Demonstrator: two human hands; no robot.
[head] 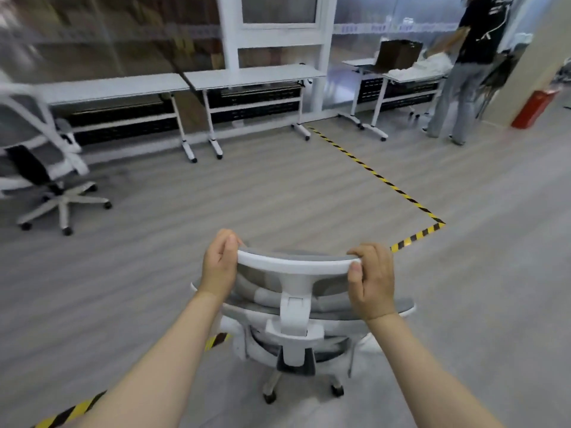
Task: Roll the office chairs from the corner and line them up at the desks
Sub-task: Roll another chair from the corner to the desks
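Note:
A white and grey office chair [296, 319] stands right in front of me, seen from behind and above. My left hand [220, 264] grips the left end of its headrest [296, 263], and my right hand [372, 279] grips the right end. A second white office chair [46, 168] stands at the far left, in front of the left white desk [108, 88]. Another white desk [253, 75] stands beside it along the glass wall, with no chair before it.
Yellow-black floor tape [377, 176] marks a rectangle edge ahead and under my arms. At the back right a person [463, 72] stands at two more desks [411, 75] holding a cardboard box and white material. A red box [534, 109] sits by the pillar.

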